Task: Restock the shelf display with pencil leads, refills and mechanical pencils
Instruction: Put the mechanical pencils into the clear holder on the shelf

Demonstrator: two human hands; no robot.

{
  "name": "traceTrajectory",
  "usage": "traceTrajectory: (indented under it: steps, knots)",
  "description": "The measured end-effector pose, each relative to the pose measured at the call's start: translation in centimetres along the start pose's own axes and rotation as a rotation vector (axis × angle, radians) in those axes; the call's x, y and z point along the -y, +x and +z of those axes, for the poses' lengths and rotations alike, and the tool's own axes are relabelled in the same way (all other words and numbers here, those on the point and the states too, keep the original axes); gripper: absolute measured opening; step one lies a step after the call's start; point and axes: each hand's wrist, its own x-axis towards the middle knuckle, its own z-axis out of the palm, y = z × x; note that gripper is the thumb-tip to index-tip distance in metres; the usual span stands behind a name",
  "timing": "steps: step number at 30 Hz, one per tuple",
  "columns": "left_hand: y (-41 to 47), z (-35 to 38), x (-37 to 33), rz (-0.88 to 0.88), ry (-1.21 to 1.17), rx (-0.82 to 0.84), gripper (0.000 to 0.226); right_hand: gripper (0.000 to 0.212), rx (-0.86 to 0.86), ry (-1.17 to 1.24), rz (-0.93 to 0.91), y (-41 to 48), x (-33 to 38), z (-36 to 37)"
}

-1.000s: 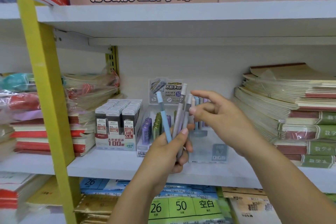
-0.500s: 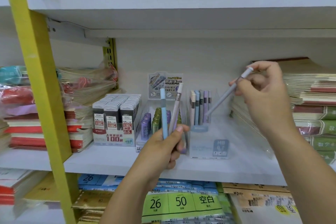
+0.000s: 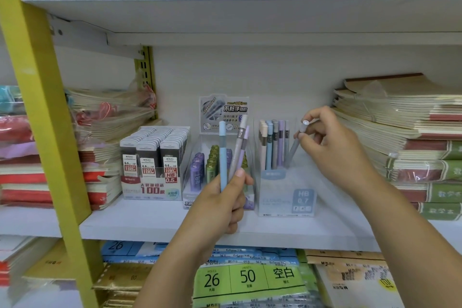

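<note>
Head view: left hand (image 3: 220,197) at 6 o'clock of the frame, grip closed around three mechanical pencils (image 3: 233,151), held upright before the lead tube display (image 3: 215,170). Right hand (image 3: 332,147) at 3 o'clock, grip pinching a grey pencil (image 3: 298,139) by its cap end, tip slanted down into the clear pencil box (image 3: 287,197), just beside five pencils (image 3: 273,144) standing there. HB 0.5 lead box (image 3: 152,165) at 9 o'clock on the white shelf (image 3: 140,222).

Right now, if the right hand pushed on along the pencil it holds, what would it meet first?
The right hand aims its grey pencil down-left into the clear holder; probably the holder's floor beside the standing pencils, though depth is unclear.
</note>
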Motion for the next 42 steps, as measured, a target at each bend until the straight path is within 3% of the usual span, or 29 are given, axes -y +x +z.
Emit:
traceTrajectory:
  steps: [13,17,21,26,31,35,39,42]
  knots:
    - [0.0,-0.1,0.1,-0.008,-0.004,-0.007,0.03,0.033,-0.07,-0.008,0.007,0.1,-0.3,0.5]
    - [0.0,0.0,0.0,-0.002,0.006,-0.004,0.029,0.029,-0.018,-0.035,0.018,0.3,-0.7,0.9]
    - [-0.1,0.0,-0.1,0.003,0.021,-0.004,0.029,0.035,-0.03,-0.247,0.034,0.9,-0.8,0.9]
    - [-0.3,0.1,-0.1,0.004,0.032,-0.005,0.029,0.04,0.103,-0.294,0.167,1.0,-1.0,0.7]
    - [-0.3,0.2,-0.3,0.007,0.046,0.003,0.029,0.04,0.12,-0.167,0.169,0.5,-0.4,0.7]
    - [-0.6,0.3,-0.6,0.018,0.042,0.032,0.032,0.03,-0.056,-0.131,-0.052,0.1,2.3,-0.2]
    - [-0.7,0.7,-1.1,0.031,0.033,0.069,0.035,0.026,0.168,0.4,0.016,-0.8,6.0,-0.4]
    - [-0.9,1.2,-1.1,0.023,0.046,0.081,0.037,0.026,0.195,0.532,0.074,-1.4,7.0,0.7]
